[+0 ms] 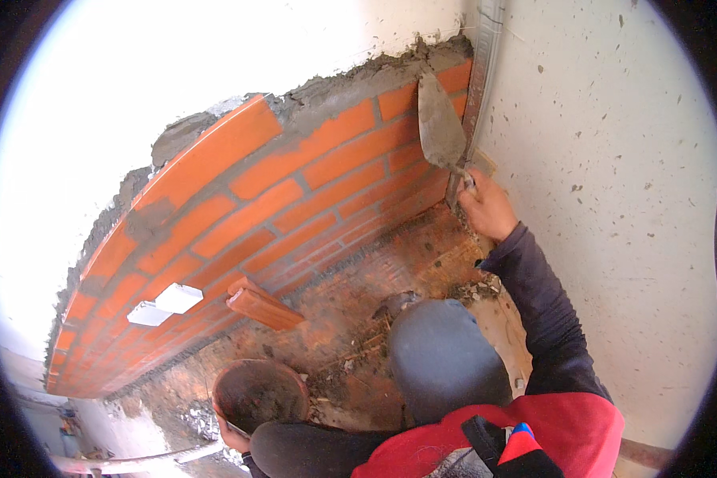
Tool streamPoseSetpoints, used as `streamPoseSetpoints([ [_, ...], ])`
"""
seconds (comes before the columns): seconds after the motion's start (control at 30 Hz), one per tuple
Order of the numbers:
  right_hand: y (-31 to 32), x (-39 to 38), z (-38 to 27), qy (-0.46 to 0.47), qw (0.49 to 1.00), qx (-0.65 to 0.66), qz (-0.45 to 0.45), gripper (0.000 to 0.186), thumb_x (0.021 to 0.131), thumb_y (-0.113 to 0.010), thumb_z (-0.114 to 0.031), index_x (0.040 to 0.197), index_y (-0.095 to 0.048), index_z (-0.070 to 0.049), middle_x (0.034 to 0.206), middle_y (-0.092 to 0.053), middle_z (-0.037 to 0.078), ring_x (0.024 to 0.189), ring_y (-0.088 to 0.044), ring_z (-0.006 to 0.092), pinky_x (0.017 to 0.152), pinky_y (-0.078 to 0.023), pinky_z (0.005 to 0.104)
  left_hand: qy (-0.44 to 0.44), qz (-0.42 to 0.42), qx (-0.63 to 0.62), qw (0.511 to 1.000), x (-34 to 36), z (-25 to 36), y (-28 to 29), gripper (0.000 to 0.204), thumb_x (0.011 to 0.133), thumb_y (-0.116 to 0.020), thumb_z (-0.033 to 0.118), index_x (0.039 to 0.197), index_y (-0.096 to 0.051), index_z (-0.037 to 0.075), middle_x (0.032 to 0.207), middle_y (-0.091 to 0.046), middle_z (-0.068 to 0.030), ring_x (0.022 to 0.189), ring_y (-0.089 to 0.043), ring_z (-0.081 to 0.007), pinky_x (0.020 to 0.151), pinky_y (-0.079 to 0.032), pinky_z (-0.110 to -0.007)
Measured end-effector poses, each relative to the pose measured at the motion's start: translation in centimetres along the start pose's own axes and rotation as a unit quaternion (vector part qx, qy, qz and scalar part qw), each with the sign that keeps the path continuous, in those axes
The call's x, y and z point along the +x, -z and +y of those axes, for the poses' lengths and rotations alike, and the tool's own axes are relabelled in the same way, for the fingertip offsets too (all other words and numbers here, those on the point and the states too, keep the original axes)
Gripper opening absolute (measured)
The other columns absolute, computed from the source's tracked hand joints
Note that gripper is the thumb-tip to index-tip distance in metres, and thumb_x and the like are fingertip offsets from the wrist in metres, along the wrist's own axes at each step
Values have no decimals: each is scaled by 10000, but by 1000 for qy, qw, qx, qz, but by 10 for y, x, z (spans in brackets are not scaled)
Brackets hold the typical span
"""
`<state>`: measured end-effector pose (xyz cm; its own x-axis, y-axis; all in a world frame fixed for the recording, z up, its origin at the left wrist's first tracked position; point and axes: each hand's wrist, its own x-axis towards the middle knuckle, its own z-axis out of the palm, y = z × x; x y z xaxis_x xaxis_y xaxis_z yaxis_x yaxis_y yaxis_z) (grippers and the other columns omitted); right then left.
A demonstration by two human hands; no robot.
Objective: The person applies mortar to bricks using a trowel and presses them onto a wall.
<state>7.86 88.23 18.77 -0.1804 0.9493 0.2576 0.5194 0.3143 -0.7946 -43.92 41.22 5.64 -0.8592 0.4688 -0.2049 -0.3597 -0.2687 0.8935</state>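
Observation:
My right hand (pixel 490 209) is closed round the handle of a pointed trowel (pixel 440 123), held upright against the far right end of a brick wall (pixel 295 195). The tip of its blade touches the grey mortar (pixel 358 88) along the top course, close to the corner. Low on the left, my left hand (pixel 233 436) grips the side of a round bucket (pixel 261 392) with dark wet mortar in it; part of that hand is hidden by the bucket and my leg.
A vertical metal profile (pixel 484 72) stands in the corner beside a white, mortar-spattered wall (pixel 605 159). One orange brick (pixel 209 159) tops the course along a taut string. A loose brick (pixel 264 304) and two white blocks (pixel 178 298) show before the wall. Debris litters the floor (pixel 358 319).

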Motion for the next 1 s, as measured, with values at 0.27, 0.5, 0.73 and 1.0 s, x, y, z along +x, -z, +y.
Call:
streamPoseSetpoints([
  [0.27,-42,-95,85,25,998,-30,-43,308,926,-573,-127,1211,-538,-15,904,-597,83,797,-585,158,701,-483,273,-88,-63,147,983,-20,10,-6,454,1055,-349,246,1420,-472,7,1433,-494,-120,1310,-463,-244,1121,-330,-363],
  [0.5,-87,-55,-45,236,871,-137,-408,394,864,-613,-23,1245,-516,-4,919,-620,141,851,-620,229,753,-509,361,-131,18,172,976,-15,3,-17,427,1051,-417,238,1336,-546,-52,1357,-572,-110,1231,-534,-184,1090,-363,-321],
  [0.73,-247,-66,-166,440,677,-174,-564,267,868,-633,-124,1108,-575,-24,885,-633,246,846,-623,441,738,-482,501,-101,67,93,988,-38,3,-12,418,1025,-460,182,1342,-522,-83,1366,-553,-130,1244,-519,-207,1083,-361,-324],
  [1.0,-343,-148,-233,530,569,-267,-569,239,905,-568,-221,996,-641,-13,887,-681,214,899,-669,385,787,-527,494,-119,57,75,988,-46,2,-22,411,1031,-448,175,1340,-517,-87,1367,-554,-128,1246,-522,-203,1080,-368,-320],
])
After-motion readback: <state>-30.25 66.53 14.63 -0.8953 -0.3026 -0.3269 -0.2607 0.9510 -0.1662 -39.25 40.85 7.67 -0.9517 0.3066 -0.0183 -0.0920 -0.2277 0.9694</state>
